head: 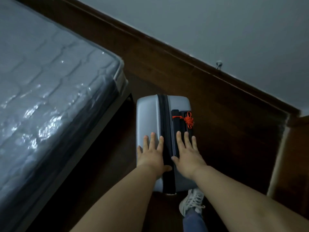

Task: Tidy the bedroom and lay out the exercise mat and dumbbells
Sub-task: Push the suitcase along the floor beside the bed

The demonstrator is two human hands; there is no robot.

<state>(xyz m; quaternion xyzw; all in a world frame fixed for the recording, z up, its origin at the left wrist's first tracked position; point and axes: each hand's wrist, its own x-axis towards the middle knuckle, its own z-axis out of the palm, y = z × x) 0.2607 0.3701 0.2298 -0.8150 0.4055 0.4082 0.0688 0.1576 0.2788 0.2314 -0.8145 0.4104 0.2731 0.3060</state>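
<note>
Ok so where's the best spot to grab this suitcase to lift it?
Take the dark carry handle on top of the suitcase, beside the red knot charm. Come from above with the right hand, curling fingers under it; the smooth shell offers no other hold.

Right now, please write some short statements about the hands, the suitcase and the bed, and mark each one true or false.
1. Both hands lie flat on the pale grey hard-shell suitcase. True: left hand and right hand rest with straight fingers.
2. A red knotted cord charm hangs at the suitcase's black handle. True.
3. The right hand grips the handle. False: its fingers lie straight, curled round nothing.
4. The grey quilted mattress in clear plastic wrap is to the right of the suitcase. False: it is to the left.
5. A white laced sneaker shows below the suitcase. True.
</note>
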